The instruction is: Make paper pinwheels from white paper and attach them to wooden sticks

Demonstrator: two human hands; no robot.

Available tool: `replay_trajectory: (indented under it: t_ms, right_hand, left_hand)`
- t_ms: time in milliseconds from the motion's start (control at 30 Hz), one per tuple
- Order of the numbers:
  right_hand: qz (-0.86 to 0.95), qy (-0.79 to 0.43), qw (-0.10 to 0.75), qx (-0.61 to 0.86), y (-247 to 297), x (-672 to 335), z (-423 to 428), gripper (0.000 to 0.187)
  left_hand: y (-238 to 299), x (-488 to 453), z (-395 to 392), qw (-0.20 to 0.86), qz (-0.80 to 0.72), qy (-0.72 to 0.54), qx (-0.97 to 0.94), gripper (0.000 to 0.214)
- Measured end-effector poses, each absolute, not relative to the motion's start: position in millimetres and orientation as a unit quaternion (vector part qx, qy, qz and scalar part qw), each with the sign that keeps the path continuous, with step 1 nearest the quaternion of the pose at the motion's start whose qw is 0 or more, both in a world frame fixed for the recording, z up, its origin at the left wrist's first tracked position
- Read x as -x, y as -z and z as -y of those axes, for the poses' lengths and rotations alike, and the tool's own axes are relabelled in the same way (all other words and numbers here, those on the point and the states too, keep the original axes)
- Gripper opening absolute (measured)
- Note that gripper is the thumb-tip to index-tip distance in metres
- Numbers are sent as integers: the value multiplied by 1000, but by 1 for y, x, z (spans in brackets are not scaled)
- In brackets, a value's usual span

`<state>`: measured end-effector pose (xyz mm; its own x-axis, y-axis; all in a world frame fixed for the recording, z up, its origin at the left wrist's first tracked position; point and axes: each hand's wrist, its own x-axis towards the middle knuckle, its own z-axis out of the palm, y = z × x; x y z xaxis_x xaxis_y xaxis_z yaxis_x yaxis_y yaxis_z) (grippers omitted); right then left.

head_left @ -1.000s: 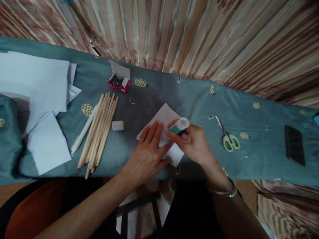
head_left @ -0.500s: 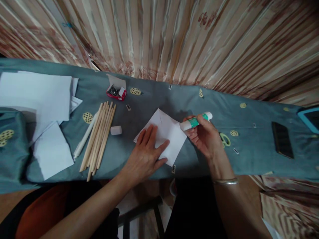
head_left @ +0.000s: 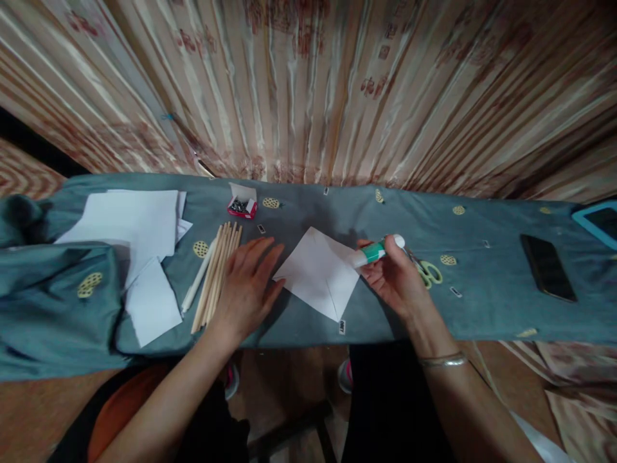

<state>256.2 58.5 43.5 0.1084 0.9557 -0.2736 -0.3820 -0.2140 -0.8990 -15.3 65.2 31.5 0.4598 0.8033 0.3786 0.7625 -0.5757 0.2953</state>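
A folded white paper square lies on the cloth-covered table, turned like a diamond with crease lines on it. My right hand grips a green-and-white glue stick at the paper's right corner, its white end pointing down-left. To the left of the paper is my left hand, fingers apart, off the sheet and partly over a bundle of wooden sticks. The white glue cap is hidden from view, apparently behind this hand.
Green-handled scissors lie beside my right hand. A black phone and a blue-edged device are farther right. A small red box of metal pieces stands behind the sticks. Paper sheets and a white rod lie left.
My left hand has lifted off the paper and moved left to the sticks, covering where the cap was. The glue stick stays near the paper's right corner. The view has shifted.
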Motion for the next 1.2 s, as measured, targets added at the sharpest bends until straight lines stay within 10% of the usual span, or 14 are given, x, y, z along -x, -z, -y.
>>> replay_trajectory:
  t_ms: [633, 1200]
  right_hand:
    - [256, -718, 503, 408, -38, -189, -58, 33]
    - [290, -697, 487, 439, -31, -185, -60, 35]
  left_hand:
    - [-37, 28, -59, 321, -522, -337, -715, 34]
    - [-36, 26, -59, 300, -494, -358, -733, 25]
